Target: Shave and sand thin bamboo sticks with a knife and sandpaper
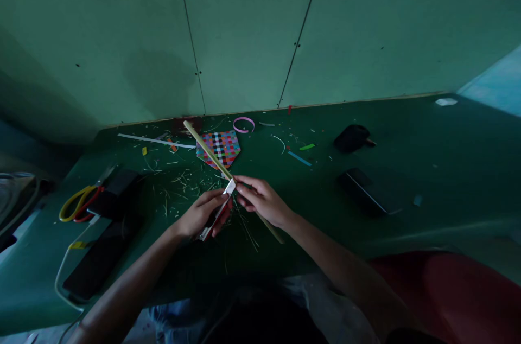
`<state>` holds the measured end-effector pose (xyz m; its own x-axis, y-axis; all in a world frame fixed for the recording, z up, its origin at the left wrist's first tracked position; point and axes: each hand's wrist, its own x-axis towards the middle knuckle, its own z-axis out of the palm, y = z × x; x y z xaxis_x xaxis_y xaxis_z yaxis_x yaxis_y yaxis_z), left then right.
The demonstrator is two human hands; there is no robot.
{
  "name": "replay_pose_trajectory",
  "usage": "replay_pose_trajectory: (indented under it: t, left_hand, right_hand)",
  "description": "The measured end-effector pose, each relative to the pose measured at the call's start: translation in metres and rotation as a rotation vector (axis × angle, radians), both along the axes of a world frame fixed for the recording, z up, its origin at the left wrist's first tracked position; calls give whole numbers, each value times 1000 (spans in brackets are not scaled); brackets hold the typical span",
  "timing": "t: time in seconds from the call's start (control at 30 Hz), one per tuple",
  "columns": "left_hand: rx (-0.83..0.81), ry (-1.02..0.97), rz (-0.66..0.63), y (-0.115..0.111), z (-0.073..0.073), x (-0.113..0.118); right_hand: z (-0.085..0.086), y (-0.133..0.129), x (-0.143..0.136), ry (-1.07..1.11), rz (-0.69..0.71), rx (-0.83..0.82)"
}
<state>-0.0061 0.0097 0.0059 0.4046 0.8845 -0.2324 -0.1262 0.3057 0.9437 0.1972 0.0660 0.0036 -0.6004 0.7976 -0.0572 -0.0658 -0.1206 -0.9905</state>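
Observation:
A cutter with a red and whitish body is gripped in my left hand, its pale end pointing up and right against a stick. My right hand closes round the long pale wooden stick, which slants from upper left to lower right, its lower end emerging below my palm. Behind the stick lies a colourful woven piece with a pointed lower edge. Thin shavings are scattered on the green table left of and beneath my hands.
Scissors with yellow and red handles lie at the left beside a black case and a white cable. A pink ring and coloured strips lie at the back. A black pouch and dark flat object are on the right.

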Motion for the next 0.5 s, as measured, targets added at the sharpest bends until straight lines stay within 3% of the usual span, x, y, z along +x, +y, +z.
replay_pose_trajectory:
  t: [0.5]
  left_hand:
    - [-39, -140, -93, -1, -2, 0]
  right_hand:
    - [12, -8, -1, -13, 53, 112]
